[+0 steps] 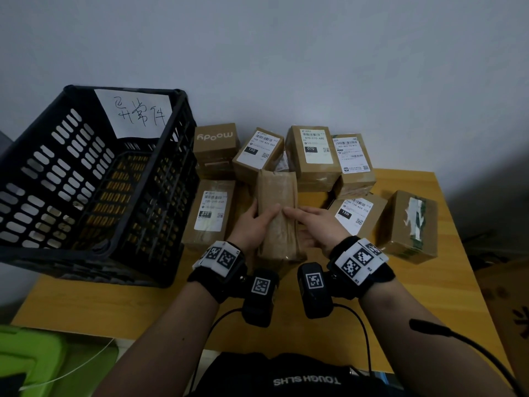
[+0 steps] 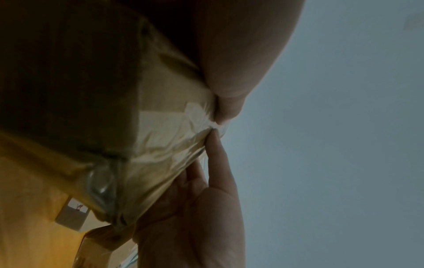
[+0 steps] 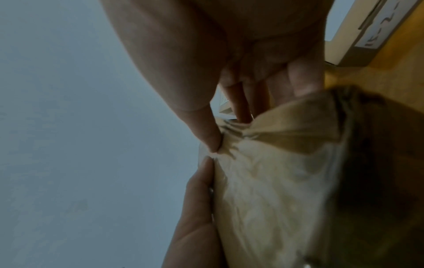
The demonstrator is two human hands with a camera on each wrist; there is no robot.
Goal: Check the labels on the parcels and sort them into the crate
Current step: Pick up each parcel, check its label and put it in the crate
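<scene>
On the left side of the wooden table (image 1: pixel 86 308) stands the black crate (image 1: pixel 86 181), tilted a little, with a white paper note (image 1: pixel 134 113) on its far wall that carries handwritten signs. Through its slots I see only the yellow table, no parcel inside as far as I can tell.

Just beside the crate lies a labelled parcel (image 1: pixel 210 213) marked 220, and behind it a brown box (image 1: pixel 216 144) with the printed word "moody" seen upside down.

In the middle, I hold a plain brown parcel (image 1: pixel 277 216) with both hands, raised above the table. The face toward me shows tape and wrinkled wrapping, no label on this side. My left hand (image 1: pixel 253 224) grips its left edge, the thumb lying on top and the fingers curled under. My right hand (image 1: pixel 313 224) grips the right edge in the same way, thumb on top. In both wrist views the two thumb tips press the wrapping close together, almost touching.

Behind this parcel are parcels with the labels 150 (image 1: pixel 259 151) and 070 (image 1: pixel 313 151), then one more labelled parcel (image 1: pixel 353 164). To the right of my right hand lies the parcel marked 15H (image 1: pixel 355 214), and at the far right a box (image 1: pixel 410 224) with torn white and green tape.
</scene>
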